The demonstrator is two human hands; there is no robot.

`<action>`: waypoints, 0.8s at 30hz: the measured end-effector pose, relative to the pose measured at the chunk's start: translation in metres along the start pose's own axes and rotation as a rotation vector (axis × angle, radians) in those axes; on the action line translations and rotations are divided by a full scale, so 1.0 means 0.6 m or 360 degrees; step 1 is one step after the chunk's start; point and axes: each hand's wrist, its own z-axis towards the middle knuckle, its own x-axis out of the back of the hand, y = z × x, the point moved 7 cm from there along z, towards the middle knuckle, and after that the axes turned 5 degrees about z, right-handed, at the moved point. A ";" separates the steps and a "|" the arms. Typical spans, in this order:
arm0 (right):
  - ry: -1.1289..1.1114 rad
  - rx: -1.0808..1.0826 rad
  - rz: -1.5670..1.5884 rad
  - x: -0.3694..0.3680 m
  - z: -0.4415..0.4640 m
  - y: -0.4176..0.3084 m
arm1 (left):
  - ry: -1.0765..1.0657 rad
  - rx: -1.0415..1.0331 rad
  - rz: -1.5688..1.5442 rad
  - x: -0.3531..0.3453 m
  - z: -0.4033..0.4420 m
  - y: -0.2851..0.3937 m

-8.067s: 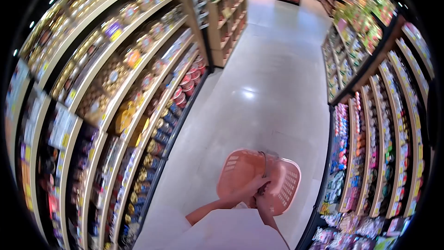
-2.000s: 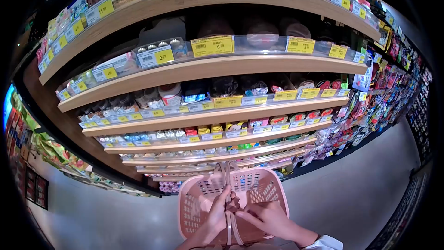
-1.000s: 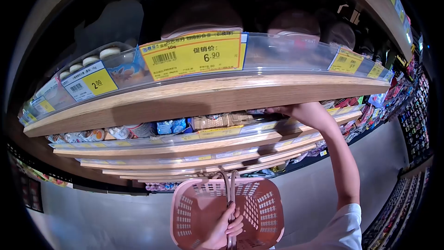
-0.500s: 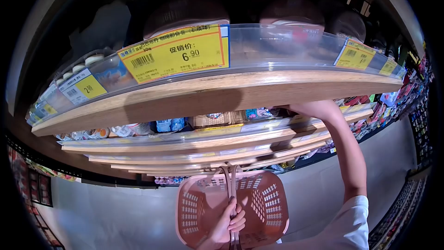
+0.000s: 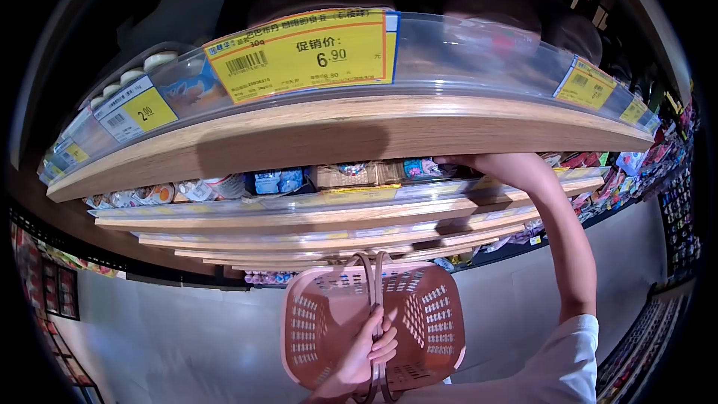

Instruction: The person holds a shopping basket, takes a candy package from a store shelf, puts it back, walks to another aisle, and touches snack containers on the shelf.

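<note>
My left hand (image 5: 372, 344) is wrapped round the two upright handles (image 5: 374, 284) of a pink basket (image 5: 299, 329), which hangs low in front of me with nothing visible inside. My right hand (image 5: 490, 165) reaches under the top wooden shelf (image 5: 299, 135) to the shelf below; its fingertips are hidden under the board. Just left of those fingertips lies a teal and pink packet (image 5: 422, 168). Further left are a clear box of wrapped items (image 5: 355, 174) and a blue packet (image 5: 279, 181).
Price tags line the shelf edge, a large yellow one (image 5: 307, 56) reading 6.90. More shelf boards (image 5: 336, 224) are stacked below. Hanging packets (image 5: 673, 157) fill a rack at the right. Grey floor (image 5: 187, 337) shows round the basket, and another shelf unit (image 5: 643, 337) stands at lower right.
My right hand has left the basket's handles and gone between the shelves. Since half a second ago it has barely moved. The view is closer to the shelves than two seconds ago.
</note>
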 end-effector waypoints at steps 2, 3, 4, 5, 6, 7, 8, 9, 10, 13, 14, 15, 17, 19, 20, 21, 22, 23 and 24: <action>-0.0056 -0.0003 -0.0022 -0.007 0.000 -0.001 | 0.0002 -0.0008 -0.0002 0.000 -0.001 0.002; 0.0045 0.0048 -0.0021 -0.002 -0.002 -0.004 | -0.0010 -0.0017 0.0002 0.000 0.000 0.002; 0.0144 0.0097 -0.0018 0.002 -0.004 -0.010 | -0.0020 -0.0025 0.0005 0.000 -0.001 0.003; 0.0133 0.0101 -0.0018 -0.001 -0.003 -0.016 | -0.0016 -0.0028 -0.0005 -0.002 -0.003 0.004; 0.0149 0.0080 -0.0009 -0.001 -0.003 -0.024 | 0.0009 -0.0042 0.0024 -0.004 -0.006 0.007; 0.0166 0.0058 0.0000 -0.003 -0.001 -0.032 | 0.0033 -0.0055 0.0055 -0.004 -0.007 0.009; 0.0143 0.0188 0.0023 -0.011 0.002 -0.049 | 0.0038 -0.0053 0.0047 -0.005 -0.008 0.008; 0.0141 0.0232 0.0071 -0.023 0.009 -0.062 | 0.0031 -0.0062 0.0045 -0.006 -0.009 0.008; 0.0139 0.0276 0.0121 -0.035 0.016 -0.076 | 0.0025 -0.0071 0.0043 -0.007 -0.010 0.008; -0.0010 0.0193 0.0064 -0.065 0.040 -0.100 | 0.0063 -0.0093 0.0080 -0.006 -0.017 0.008; -0.0017 0.0196 0.0065 -0.072 0.045 -0.097 | 0.0067 -0.0096 0.0074 -0.005 -0.019 0.008; 0.0059 0.0264 0.0064 -0.077 0.052 -0.095 | 0.0066 -0.0103 0.0074 -0.003 -0.021 0.009; 0.0170 0.0415 0.0116 -0.077 0.062 -0.095 | 0.0064 -0.0108 0.0067 0.000 -0.025 0.008; 0.0127 0.0382 0.0099 -0.081 0.074 -0.083 | 0.0070 -0.0130 0.0060 0.003 -0.027 0.011; 0.0089 0.0345 0.0087 -0.084 0.078 -0.075 | 0.0066 -0.0133 0.0058 0.004 -0.027 0.012; 0.0089 0.0348 0.0084 -0.085 0.076 -0.065 | 0.0071 -0.0142 0.0060 0.006 -0.028 0.012; 0.0212 0.0406 0.0103 -0.077 0.069 -0.060 | 0.0078 -0.0152 0.0061 0.008 -0.029 0.014; 0.0333 0.0466 0.0123 -0.070 0.066 -0.059 | 0.0077 -0.0157 0.0057 0.009 -0.030 0.015; 0.0329 0.0471 0.0122 -0.071 0.066 -0.063 | 0.0077 -0.0162 0.0051 0.009 -0.032 0.016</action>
